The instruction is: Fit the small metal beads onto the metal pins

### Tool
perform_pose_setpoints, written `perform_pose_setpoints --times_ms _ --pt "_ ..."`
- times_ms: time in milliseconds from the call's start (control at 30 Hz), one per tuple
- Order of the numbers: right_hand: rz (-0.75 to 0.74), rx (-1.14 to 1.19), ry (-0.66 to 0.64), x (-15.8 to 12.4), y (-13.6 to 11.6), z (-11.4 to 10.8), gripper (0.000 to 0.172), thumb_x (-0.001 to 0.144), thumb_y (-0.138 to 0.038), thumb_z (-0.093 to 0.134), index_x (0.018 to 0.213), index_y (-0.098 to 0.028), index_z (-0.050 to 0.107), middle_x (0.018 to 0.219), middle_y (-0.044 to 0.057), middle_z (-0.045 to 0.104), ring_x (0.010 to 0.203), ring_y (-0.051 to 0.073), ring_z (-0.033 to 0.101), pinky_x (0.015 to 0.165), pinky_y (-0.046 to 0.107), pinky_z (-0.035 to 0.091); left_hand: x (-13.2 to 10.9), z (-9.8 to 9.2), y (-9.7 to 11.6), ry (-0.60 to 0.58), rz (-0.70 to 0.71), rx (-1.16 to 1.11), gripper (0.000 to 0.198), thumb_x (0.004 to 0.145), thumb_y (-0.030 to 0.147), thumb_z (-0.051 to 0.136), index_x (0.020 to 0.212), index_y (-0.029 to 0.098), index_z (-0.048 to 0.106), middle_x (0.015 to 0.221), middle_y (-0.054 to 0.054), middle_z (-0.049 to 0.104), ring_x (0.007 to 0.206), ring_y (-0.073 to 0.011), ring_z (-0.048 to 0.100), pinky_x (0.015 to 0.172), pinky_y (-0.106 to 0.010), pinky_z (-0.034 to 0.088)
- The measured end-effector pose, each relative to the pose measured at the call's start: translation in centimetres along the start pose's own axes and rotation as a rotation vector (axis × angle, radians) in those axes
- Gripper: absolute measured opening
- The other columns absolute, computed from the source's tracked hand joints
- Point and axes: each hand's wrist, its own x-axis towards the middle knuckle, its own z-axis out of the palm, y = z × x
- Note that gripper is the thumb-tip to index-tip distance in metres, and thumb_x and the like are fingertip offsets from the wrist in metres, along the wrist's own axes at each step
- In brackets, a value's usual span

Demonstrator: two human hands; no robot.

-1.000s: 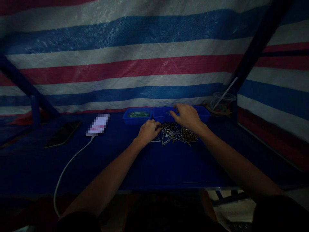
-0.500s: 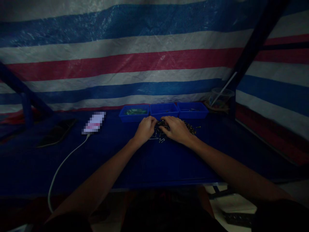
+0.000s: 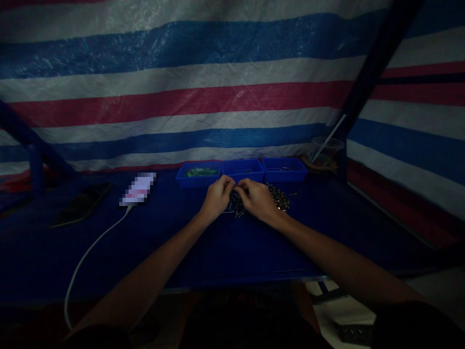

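Note:
My left hand (image 3: pixel 220 194) and my right hand (image 3: pixel 257 198) meet fingertip to fingertip above the blue table (image 3: pixel 232 247). Both are pinched closed; whatever lies between the fingers is too small and dark to name. Beneath them is a loose heap of thin, silvery screw-like pieces (image 3: pixel 238 208), partly covered by the hands. Right behind my right hand lies a pile of small brass-coloured pieces (image 3: pixel 279 198). Just beyond the hands stand three blue bins in a row: the left bin (image 3: pixel 198 182) holds greenish-white pieces, while the middle bin (image 3: pixel 244 167) and right bin (image 3: pixel 285 175) show a few small metal pieces.
At the left lie a lit phone (image 3: pixel 138 189) with a white cable (image 3: pixel 89 252) and a dark phone (image 3: pixel 83 203). A clear tub (image 3: pixel 325 148) with a white stick stands at the back right. Striped tarp (image 3: pixel 181 102) and blue frame bars (image 3: pixel 370 72) enclose the table.
My right hand has drawn back off the pile and its fingertips have come together with the left hand's. More of the brass-coloured pile shows. The whole view has shifted slightly.

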Motion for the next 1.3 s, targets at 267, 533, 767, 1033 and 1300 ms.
perform_pose_setpoints --times_ms 267,533,767,1033,1300 --pt "0.013 0.007 0.007 0.2 -0.5 -0.6 0.023 0.091 -0.033 0.045 0.086 -0.018 0.062 0.078 0.005 0.068 0.07 0.016 0.063 0.064 0.028 0.042 -0.2 0.4 0.4 0.034 0.011 0.028 0.016 0.088 0.025 0.041 0.076 0.019 0.048 0.066 0.001 0.05 0.062 -0.0133 0.047 0.06 -0.025 0.035" --pt "-0.122 0.063 0.381 0.8 -0.8 -4.6 0.02 0.089 -0.032 0.047 0.092 -0.016 0.06 0.079 0.006 0.065 0.071 0.016 0.06 0.069 0.03 0.047 -0.2 -1.2 0.6 -0.095 0.064 0.295 0.032 0.09 0.034 0.041 0.067 0.019 0.057 0.059 -0.002 0.057 0.058 -0.0163 0.053 0.059 -0.028 0.035" --pt "-0.03 -0.24 0.487 5.3 2.4 -8.2 0.034 0.09 -0.04 0.045 0.108 -0.016 0.059 0.08 0.007 0.064 0.076 0.021 0.06 0.075 0.039 0.046 -0.3 -1.4 -2.2 -0.249 -0.003 0.376 0.011 0.073 0.027 0.063 0.064 0.021 0.065 0.063 -0.003 0.063 0.057 -0.0179 0.055 0.06 -0.03 0.039" --pt "-0.083 -0.257 -0.033 0.5 3.9 -3.7 0.038 0.088 -0.034 0.051 0.12 -0.014 0.056 0.093 0.009 0.067 0.087 0.023 0.06 0.081 0.037 0.045 0.1 -1.5 -1.4 -0.204 0.038 0.264 0.018 0.083 0.027 0.05 0.079 0.017 0.065 0.074 -0.006 0.065 0.068 -0.0191 0.058 0.068 -0.032 0.043" --pt "-0.315 -0.326 -0.089 -1.1 1.0 -2.2 0.018 0.091 -0.025 0.046 0.093 -0.017 0.062 0.084 0.006 0.064 0.08 0.018 0.055 0.072 0.031 0.037 -0.5 -1.2 0.7 -0.267 0.075 0.076 0.031 0.092 0.034 0.036 0.072 0.018 0.053 0.069 -0.002 0.058 0.068 -0.0166 0.055 0.065 -0.028 0.041"
